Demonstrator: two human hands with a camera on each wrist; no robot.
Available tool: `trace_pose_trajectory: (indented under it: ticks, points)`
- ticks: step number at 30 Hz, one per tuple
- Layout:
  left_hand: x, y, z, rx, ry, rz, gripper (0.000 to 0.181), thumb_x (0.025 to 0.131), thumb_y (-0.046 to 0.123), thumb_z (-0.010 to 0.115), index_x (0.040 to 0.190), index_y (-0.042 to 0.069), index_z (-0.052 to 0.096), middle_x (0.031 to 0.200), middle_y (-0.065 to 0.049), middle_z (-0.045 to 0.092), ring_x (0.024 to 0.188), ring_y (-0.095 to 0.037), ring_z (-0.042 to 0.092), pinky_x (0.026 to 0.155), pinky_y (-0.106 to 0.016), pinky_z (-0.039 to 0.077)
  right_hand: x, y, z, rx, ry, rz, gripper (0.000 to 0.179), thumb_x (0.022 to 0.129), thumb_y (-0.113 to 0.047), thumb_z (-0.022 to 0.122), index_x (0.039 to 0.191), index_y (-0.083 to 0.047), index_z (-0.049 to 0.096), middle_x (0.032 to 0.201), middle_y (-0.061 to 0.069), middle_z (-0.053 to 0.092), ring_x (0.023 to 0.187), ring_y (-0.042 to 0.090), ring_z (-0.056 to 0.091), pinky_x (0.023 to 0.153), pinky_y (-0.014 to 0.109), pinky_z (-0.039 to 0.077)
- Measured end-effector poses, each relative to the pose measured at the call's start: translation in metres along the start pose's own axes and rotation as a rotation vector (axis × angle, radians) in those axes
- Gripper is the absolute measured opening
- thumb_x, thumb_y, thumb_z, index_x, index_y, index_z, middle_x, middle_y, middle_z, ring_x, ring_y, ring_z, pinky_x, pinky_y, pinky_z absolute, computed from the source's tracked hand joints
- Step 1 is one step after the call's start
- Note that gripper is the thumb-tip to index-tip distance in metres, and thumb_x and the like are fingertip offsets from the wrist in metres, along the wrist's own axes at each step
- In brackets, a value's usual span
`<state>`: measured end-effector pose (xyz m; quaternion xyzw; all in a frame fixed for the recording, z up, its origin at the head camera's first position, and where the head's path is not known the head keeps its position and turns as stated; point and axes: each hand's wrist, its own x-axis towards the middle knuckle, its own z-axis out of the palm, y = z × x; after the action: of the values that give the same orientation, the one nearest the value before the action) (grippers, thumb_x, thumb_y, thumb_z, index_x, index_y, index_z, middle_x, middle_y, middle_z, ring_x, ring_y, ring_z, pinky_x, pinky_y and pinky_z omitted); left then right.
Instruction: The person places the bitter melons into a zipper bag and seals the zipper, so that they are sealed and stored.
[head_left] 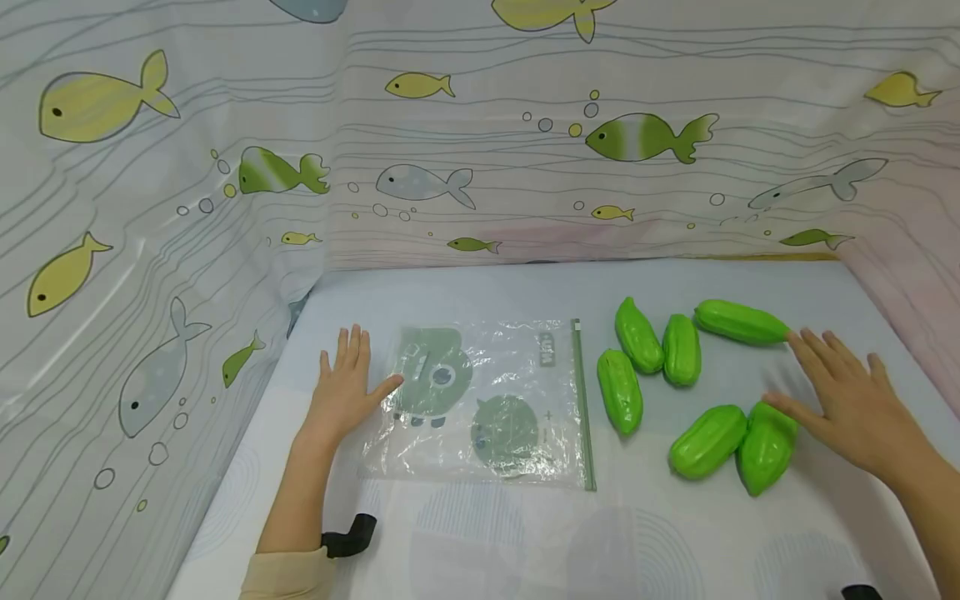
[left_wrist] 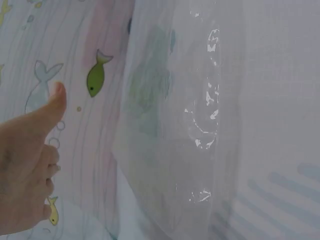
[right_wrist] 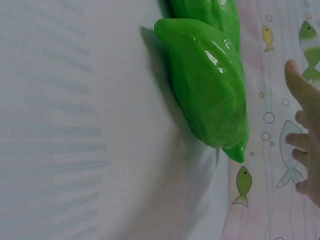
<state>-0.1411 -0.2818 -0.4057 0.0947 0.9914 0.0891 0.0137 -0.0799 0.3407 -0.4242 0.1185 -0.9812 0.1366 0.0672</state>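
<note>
A clear zip bag (head_left: 495, 383) printed with green cartoon creatures lies flat on the table, its green zip strip (head_left: 583, 408) on the right side. My left hand (head_left: 345, 392) is beside the bag's left edge with fingers straight, and its thumb tip overlaps that edge in the head view. Several glossy green, ribbed, oblong vegetable-like pieces lie to the right of the bag, among them a pointed one (head_left: 767, 450) and a longer one (head_left: 738, 322). My right hand (head_left: 855, 400) spreads its fingers at their right side and holds nothing. In the right wrist view the pointed piece (right_wrist: 205, 80) appears close up.
A white table cover (head_left: 525, 542) with pale blue patterns lies under everything. Fish-printed curtains (head_left: 450, 167) hang behind and at both sides. Black wrist-camera parts (head_left: 351, 536) show near the forearms.
</note>
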Motion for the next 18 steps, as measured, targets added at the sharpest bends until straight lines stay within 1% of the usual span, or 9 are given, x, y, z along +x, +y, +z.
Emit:
trace_pose_trajectory:
  ticks: [6, 11, 18]
  points:
    - [0.004, 0.01, 0.0, -0.004, -0.003, 0.03, 0.099, 0.093, 0.059, 0.048, 0.149, -0.01, 0.005, 0.157, -0.025, -0.002, 0.145, -0.036, -0.008, 0.113, -0.061, 0.0, 0.0, -0.004, -0.001, 0.006, 0.018, -0.021, 0.087, 0.094, -0.044, 0.058, 0.154, -0.004, 0.01, 0.154, 0.028, 0.017, 0.145, 0.037, -0.002, 0.109, 0.061, -0.014]
    - [0.007, 0.018, 0.002, -0.028, -0.004, 0.049, 0.101, 0.092, 0.061, 0.049, 0.15, -0.009, 0.004, 0.158, -0.023, -0.003, 0.145, -0.032, -0.009, 0.115, -0.058, 0.001, 0.0, -0.006, -0.002, 0.007, 0.037, -0.048, 0.087, 0.093, -0.043, 0.059, 0.154, -0.003, 0.011, 0.155, 0.027, 0.016, 0.145, 0.035, -0.001, 0.112, 0.058, -0.012]
    - [0.01, 0.031, 0.007, -0.045, -0.017, 0.081, 0.102, 0.091, 0.066, 0.044, 0.151, -0.006, 0.004, 0.159, -0.022, -0.001, 0.145, -0.03, -0.009, 0.116, -0.055, 0.002, 0.0, -0.011, -0.003, -0.003, 0.051, -0.07, 0.09, 0.092, -0.044, 0.061, 0.153, 0.0, 0.011, 0.155, 0.026, 0.019, 0.145, 0.034, 0.004, 0.115, 0.053, -0.007]
